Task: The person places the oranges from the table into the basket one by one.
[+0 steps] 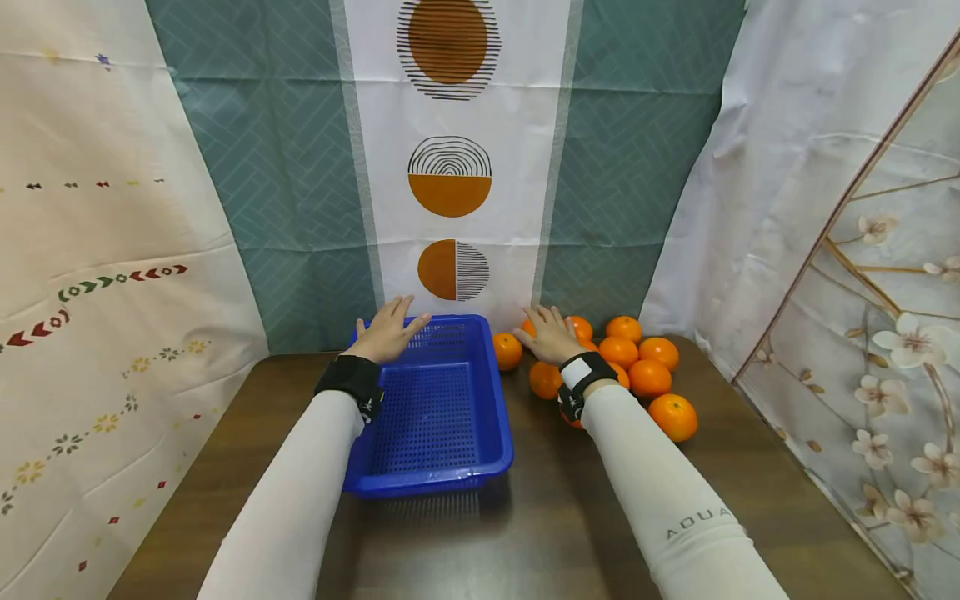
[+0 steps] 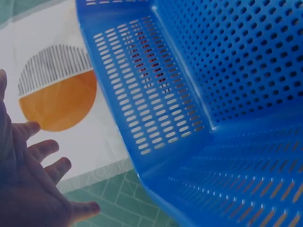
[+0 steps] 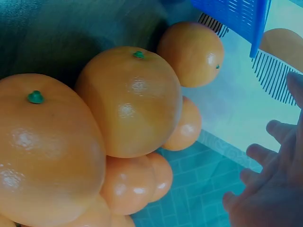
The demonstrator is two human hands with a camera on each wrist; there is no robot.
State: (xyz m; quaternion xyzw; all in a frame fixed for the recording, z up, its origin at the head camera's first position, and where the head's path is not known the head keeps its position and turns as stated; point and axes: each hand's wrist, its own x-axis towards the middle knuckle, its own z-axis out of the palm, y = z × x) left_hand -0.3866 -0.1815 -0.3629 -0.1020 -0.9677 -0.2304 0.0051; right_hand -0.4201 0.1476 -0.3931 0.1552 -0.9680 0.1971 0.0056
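My left hand (image 1: 385, 333) hovers over the far left corner of a blue plastic basket (image 1: 502, 417), its fingers spread and holding nothing. In the left wrist view that hand (image 2: 38, 179) is beside the perforated basket wall (image 2: 147, 90). The basket holds nothing. To its right, my right hand (image 1: 551, 335) is held above several oranges with fingers spread. The right wrist view shows this hand (image 3: 270, 175) apart from the nearby oranges (image 3: 130, 104). One orange (image 1: 507, 352) lies close against the basket's right side; another orange (image 1: 673, 417) lies nearest the front of the group.
Everything stands on a dark brown wooden table (image 1: 540, 533). Behind it hangs a green and white curtain (image 1: 465, 225) with orange circle prints. A patterned cloth (image 1: 112, 333) hangs at the left, and a floral cloth (image 1: 892, 400) borders the right edge.
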